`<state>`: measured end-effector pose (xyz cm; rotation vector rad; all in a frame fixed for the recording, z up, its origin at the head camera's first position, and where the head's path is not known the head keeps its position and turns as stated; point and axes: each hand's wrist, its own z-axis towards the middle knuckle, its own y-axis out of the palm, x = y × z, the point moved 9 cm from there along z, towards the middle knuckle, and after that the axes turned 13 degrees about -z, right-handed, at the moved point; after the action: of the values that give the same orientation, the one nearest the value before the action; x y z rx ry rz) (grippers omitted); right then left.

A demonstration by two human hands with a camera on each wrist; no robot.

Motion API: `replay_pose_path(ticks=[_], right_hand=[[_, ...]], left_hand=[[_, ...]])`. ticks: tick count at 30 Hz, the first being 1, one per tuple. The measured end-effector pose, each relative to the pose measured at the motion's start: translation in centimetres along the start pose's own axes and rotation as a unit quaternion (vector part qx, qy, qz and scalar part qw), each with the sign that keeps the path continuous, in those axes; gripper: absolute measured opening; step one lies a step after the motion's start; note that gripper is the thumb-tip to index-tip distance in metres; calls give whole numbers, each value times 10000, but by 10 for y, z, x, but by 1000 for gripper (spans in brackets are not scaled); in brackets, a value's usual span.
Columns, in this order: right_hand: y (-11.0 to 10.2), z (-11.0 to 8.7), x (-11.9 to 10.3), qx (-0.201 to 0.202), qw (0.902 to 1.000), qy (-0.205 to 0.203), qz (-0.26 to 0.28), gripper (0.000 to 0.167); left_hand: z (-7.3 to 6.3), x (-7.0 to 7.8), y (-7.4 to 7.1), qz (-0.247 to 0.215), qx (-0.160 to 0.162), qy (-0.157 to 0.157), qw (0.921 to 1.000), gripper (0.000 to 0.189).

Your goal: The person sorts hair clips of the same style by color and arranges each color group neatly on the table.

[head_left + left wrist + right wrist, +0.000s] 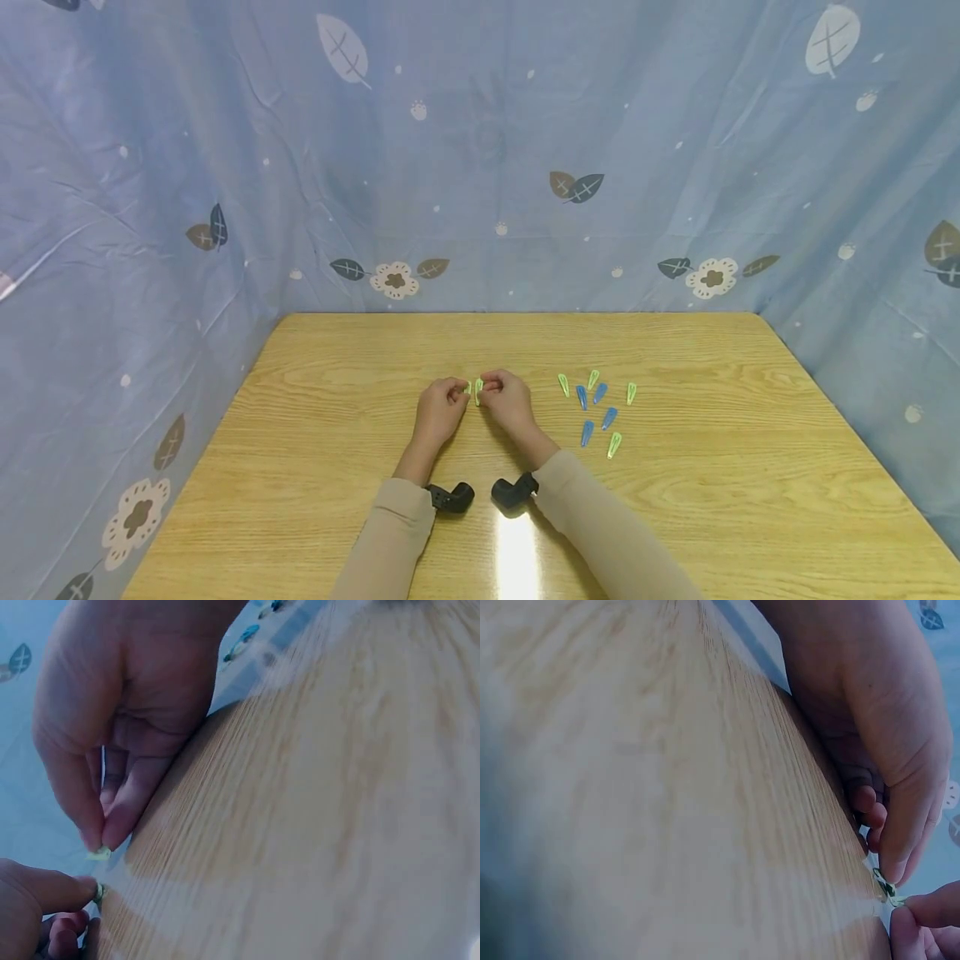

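Note:
Over the middle of the wooden table, my left hand (438, 408) pinches a lime-green snap hair clip (468, 388) at its fingertips. Close on its right, my right hand (510, 402) pinches a second green hair clip (478, 392). The two clips stand side by side, a small gap apart. In the left wrist view, the right hand (131, 712) reaches down to its clip (99, 854), while the left hand (37, 900) shows only partly at the lower left. The left thumb lies against its clip (883, 882) in the right wrist view.
To the right lie several loose hair clips, blue ones (587, 432) and green ones (614, 445), scattered on the wooden table (315, 450). A blue patterned curtain (480, 142) hangs behind and along both sides. Black wrist cameras (452, 498) sit on both wrists.

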<state>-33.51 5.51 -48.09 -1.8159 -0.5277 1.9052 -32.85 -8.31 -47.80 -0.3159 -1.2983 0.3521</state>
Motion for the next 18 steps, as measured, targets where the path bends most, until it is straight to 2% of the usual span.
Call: replay_pose_path(ticks=[8, 18], right_hand=[[1, 4, -5, -15, 9978, 6, -657, 21], [2, 3, -8, 36, 9966, -17, -823, 20]], left_hand=[[-1, -1, 0, -86, -20, -75, 9999, 15], [-1, 0, 0, -50, -4, -16, 10000, 15]])
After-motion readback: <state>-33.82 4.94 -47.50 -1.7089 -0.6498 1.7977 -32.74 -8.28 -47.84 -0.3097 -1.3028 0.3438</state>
